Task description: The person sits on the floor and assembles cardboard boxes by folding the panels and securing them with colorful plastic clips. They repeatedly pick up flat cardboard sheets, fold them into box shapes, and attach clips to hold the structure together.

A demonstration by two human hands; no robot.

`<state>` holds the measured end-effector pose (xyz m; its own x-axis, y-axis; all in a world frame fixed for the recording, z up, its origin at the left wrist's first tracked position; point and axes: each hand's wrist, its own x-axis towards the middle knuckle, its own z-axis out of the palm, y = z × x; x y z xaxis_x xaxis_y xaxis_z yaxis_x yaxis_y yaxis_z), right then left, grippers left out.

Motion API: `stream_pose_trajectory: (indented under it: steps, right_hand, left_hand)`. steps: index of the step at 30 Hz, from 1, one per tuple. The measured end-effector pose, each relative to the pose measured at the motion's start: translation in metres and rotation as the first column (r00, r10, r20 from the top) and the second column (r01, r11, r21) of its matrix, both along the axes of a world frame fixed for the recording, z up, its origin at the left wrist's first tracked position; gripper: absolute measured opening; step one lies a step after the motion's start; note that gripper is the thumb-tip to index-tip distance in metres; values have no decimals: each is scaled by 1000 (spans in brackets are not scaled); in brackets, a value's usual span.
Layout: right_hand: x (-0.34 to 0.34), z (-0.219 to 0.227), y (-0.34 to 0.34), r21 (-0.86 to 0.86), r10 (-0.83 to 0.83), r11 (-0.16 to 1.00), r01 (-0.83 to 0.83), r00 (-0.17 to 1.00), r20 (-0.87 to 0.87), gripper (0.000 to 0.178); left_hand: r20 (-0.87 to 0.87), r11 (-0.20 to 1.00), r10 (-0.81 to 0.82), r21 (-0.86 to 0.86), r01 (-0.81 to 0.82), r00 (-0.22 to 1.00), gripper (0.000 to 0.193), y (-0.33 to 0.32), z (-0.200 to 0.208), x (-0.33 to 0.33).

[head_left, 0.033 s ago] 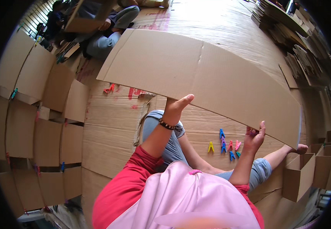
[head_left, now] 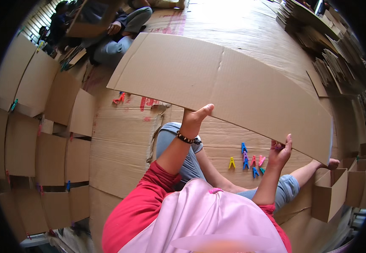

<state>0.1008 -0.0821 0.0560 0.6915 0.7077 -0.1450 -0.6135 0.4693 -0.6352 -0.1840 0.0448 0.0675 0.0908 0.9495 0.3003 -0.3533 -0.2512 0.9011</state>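
Observation:
A long, flat sheet of brown cardboard [head_left: 221, 84] is held up in front of me, tilted down toward the right, with a crease across its middle. My left hand [head_left: 196, 116] grips its near edge left of centre, thumb on top and the other fingers hidden beneath. Farther right along the same edge, my right hand [head_left: 281, 152] pinches the sheet, its thumb upright at the edge. Between my legs, below the sheet, lie several small plastic clothespins, among them a yellow clothespin [head_left: 232, 162] and a blue clothespin [head_left: 255, 172].
Red clothespins [head_left: 119, 99] lie at the left on the cardboard-covered floor [head_left: 119, 156]. Clipped cardboard boxes [head_left: 50, 156] are stacked along the left. Open boxes [head_left: 330, 194] stand at right, below piled flat sheets [head_left: 335, 67]. Another person [head_left: 111, 46] sits at far left with cardboard.

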Motion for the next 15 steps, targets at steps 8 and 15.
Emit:
stream_pose_trajectory:
  steps: [8,15]
  right_hand:
    - [4,-5,-12,-169,-60,982,81,990,126,6]
    - [-31,7,12,-108,20,994,24,921,388,50]
  left_hand:
    - [-150,993,-70,-109,54,986,6,6,-38,12]
    - [-270,999,0,-46,-13,963,12,17,-60,14]
